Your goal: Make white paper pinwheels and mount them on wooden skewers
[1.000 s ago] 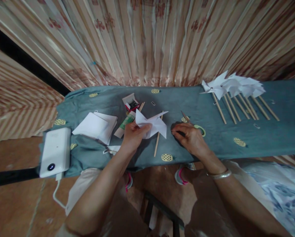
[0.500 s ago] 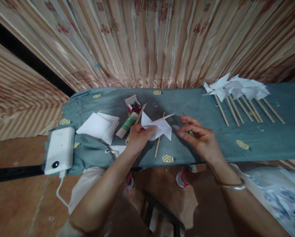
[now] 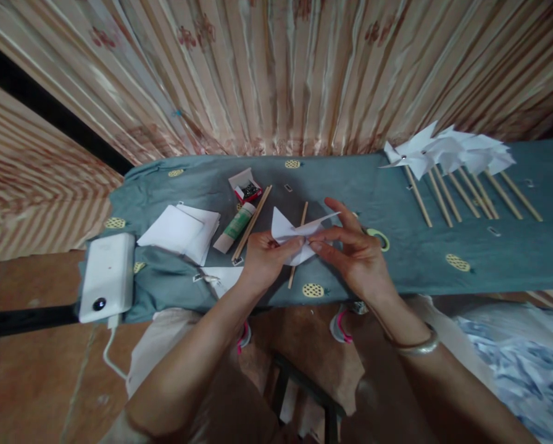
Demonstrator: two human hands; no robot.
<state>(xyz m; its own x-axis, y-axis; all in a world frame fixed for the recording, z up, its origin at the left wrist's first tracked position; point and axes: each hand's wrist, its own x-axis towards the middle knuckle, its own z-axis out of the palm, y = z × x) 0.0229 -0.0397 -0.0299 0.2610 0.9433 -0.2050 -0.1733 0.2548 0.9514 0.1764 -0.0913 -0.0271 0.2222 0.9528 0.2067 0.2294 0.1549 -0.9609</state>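
Note:
My left hand pinches a white paper pinwheel between thumb and fingers, above the cloth-covered table. My right hand meets the pinwheel near its middle, thumb and index finger pressed together there; whatever small thing they hold is hidden. The other fingers of that hand are raised. A thin wooden stick lies under the pinwheel, partly covered by it. Beside my right hand a yellow-green loop, like a scissor handle, shows on the cloth.
To the left lie a glue stick, wooden sticks, an open small box of tiny dark pieces, and stacked white paper. A white power bank with a cable sits at the left edge. Several pinwheels on sticks lie at the right.
My right hand has moved left, from apart to touching the pinwheel's middle. The pinwheel has tilted slightly in my left hand. The whole view has shifted a little.

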